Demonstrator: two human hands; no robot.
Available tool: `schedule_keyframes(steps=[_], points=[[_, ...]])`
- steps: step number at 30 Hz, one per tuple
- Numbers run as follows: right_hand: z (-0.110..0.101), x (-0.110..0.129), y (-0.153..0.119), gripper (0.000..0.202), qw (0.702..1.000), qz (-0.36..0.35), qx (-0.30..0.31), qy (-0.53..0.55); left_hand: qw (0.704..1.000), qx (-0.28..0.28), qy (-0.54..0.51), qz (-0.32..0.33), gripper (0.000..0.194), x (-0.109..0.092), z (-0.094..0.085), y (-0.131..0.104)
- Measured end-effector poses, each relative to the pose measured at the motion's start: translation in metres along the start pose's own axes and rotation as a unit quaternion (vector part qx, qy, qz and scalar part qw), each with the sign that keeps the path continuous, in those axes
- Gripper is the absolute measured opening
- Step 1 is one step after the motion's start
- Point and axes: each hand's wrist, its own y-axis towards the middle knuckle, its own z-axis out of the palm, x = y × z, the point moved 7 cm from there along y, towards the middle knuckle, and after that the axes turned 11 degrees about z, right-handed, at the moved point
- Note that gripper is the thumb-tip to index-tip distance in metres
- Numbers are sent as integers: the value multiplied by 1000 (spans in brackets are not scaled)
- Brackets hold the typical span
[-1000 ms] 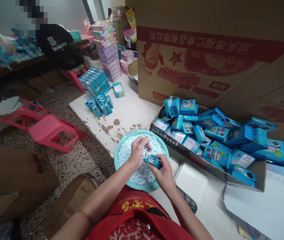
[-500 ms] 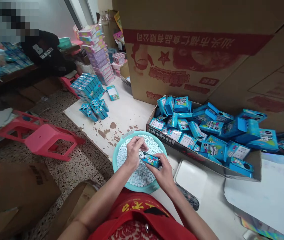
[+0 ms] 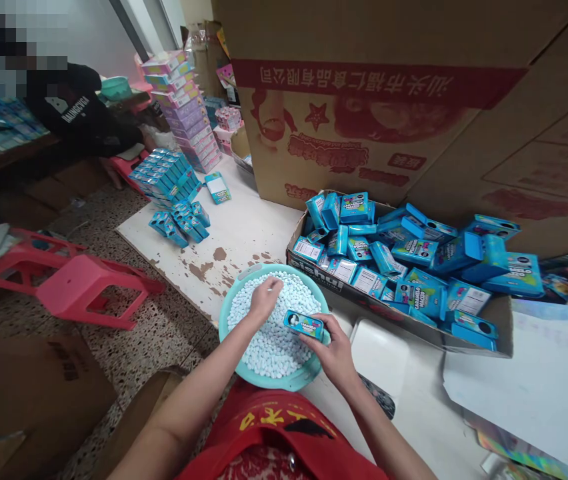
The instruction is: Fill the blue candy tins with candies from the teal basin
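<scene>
My right hand grips a small blue candy box by its right end, above a turquoise basin. White candies show through the round hole at the box's left end. The basin is filled with small pale candies. Over their left part is my left hand, apart from the box, fingers bent and pressed together; whatever they hold, if anything, is hidden.
A long carton full of blue boxes stands right of the basin, before a large cardboard box. A white tray lies nearby. Stacked blue boxes stand at the table's far left. Red stools are on the floor; a person sits beyond.
My left hand has drawn back from the box's hole toward the left, down over the candies. The box has turned slightly, and the whole view has shifted a little.
</scene>
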Motion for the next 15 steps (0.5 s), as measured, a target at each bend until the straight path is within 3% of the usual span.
schedule_keyframes(steps=[2,4,7,8,10,12,15], points=[[-1,-8,2,29,1000,11,1,3,996,41,77,24,17,16,17,-5],[-1,-12,1,31,1000,9,-4,10,976,90,187,59,27,25,34,-17],[-4,-12,0,30,1000,12,-21,13,897,204,378,104,33,33,56,-40],[-5,-12,0,30,999,16,-27,13,891,222,383,97,29,36,58,-45],[-4,-12,0,31,999,23,-26,14,924,205,317,57,17,41,51,-49],[-4,-13,1,32,999,25,-21,13,963,142,227,6,9,47,37,-46],[-5,-17,1,31,999,29,-29,-6,983,70,161,-45,20,51,19,-36]])
